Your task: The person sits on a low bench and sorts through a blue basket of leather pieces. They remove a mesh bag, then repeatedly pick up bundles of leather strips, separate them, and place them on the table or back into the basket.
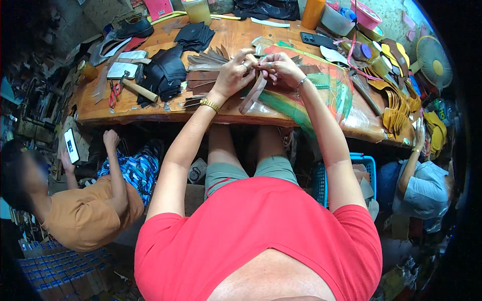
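Observation:
Over the table's middle, my left hand and my right hand meet with their fingertips pinched close together. Between them hangs a greyish-brown leather strip, its upper end at the fingers and its lower end dangling near the table edge. A small reddish bit shows at the fingertips, too small to make out. Fanned grey-brown strips lie beside my left hand, with darker brown strips below them. Under my right hand spreads green and orange mesh.
Black leather pieces, a hammer and red-handled scissors lie left. Right are a phone, yellow cut pieces and a fan. People sit at both sides; a blue basket stands below the table.

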Available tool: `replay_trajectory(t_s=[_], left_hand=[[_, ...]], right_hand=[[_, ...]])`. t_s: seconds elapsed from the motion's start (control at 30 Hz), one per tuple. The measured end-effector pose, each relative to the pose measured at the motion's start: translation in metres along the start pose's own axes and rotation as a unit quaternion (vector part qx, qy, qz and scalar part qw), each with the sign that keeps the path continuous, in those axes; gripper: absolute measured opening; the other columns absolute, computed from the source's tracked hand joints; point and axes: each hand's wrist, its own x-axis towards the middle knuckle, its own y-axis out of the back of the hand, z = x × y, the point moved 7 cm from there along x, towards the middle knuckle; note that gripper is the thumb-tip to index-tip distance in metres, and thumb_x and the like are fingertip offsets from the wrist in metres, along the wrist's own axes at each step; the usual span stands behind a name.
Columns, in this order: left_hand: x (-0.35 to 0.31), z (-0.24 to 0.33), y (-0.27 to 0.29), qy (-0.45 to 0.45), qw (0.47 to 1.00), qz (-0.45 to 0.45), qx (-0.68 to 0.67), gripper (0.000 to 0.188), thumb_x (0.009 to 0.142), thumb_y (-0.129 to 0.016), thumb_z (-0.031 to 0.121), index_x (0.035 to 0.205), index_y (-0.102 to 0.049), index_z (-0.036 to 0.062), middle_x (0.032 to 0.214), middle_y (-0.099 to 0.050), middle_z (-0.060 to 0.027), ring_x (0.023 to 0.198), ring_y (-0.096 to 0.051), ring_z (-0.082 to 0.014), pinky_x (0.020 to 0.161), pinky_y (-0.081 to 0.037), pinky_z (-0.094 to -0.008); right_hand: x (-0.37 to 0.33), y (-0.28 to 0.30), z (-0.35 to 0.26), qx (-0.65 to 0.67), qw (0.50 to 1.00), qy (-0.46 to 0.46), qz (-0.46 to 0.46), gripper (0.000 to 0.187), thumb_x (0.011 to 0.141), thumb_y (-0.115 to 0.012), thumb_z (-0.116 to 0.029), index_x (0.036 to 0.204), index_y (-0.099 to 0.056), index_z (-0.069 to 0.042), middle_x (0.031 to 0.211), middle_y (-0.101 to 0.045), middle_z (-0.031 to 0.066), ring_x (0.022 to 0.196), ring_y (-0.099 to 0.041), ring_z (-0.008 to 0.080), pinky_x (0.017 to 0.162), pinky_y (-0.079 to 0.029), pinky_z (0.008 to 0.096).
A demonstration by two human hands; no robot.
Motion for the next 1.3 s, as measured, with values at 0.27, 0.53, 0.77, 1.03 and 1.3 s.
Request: replay_trajectory(t_s=[0.27, 0.53, 0.77, 1.03, 1.3], left_hand=[[-0.001, -0.010, -0.004, 0.034, 0.997, -0.012, -0.065, 0.009, 0.078, -0.067, 0.012, 0.082, -0.062, 0.0056, 0.088, -0.066, -0.0076, 0.081, -0.064, -0.0280, 0.070, -0.051, -0.0360], [0.008, -0.021, -0.004, 0.071, 0.992, 0.008, -0.103, 0.011, 0.077, -0.068, 0.012, 0.082, -0.063, 0.0042, 0.083, -0.065, -0.0096, 0.081, -0.064, -0.0277, 0.072, -0.049, -0.0349], [-0.001, -0.018, -0.006, 0.070, 0.996, 0.024, -0.058, 0.013, 0.077, -0.068, 0.015, 0.082, -0.062, 0.0043, 0.080, -0.063, -0.0101, 0.080, -0.063, -0.0285, 0.071, -0.050, -0.0366], [-0.009, -0.016, 0.000, 0.116, 0.985, 0.044, -0.120, 0.011, 0.079, -0.069, 0.002, 0.089, -0.066, 0.0016, 0.099, -0.064, -0.0072, 0.074, -0.065, -0.0142, 0.058, -0.047, -0.0235], [-0.008, -0.010, 0.003, 0.077, 0.990, 0.045, -0.109, 0.016, 0.079, -0.069, 0.001, 0.094, -0.069, 0.0028, 0.100, -0.066, -0.0117, 0.089, -0.066, -0.0235, 0.074, -0.052, -0.0304]], right_hand=[[-0.010, -0.003, -0.009, -0.111, 0.989, 0.087, 0.050, 0.015, 0.086, -0.067, -0.010, 0.085, -0.064, 0.005, 0.061, -0.062, 0.0057, 0.043, -0.055, 0.0095, 0.038, -0.041, 0.0230], [-0.039, -0.032, -0.048, -0.458, 0.795, 0.351, 0.187, 0.011, 0.079, -0.057, -0.002, 0.089, -0.060, 0.001, 0.080, -0.064, 0.0219, 0.078, -0.063, 0.0402, 0.068, -0.051, 0.0475], [-0.042, -0.044, -0.031, -0.545, 0.745, 0.304, 0.238, 0.010, 0.084, -0.057, -0.005, 0.094, -0.055, -0.003, 0.073, -0.061, 0.0200, 0.071, -0.064, 0.0364, 0.061, -0.050, 0.0463], [-0.018, -0.011, 0.008, 0.076, 0.990, 0.015, 0.119, 0.004, 0.085, -0.062, -0.005, 0.086, -0.065, -0.002, 0.060, -0.057, 0.0015, 0.042, -0.042, 0.0055, 0.037, -0.027, 0.0197], [-0.014, -0.011, 0.013, 0.217, 0.974, -0.018, 0.068, 0.008, 0.088, -0.058, -0.004, 0.089, -0.065, -0.001, 0.063, -0.059, 0.0027, 0.039, -0.036, 0.0033, 0.035, -0.023, 0.0183]])
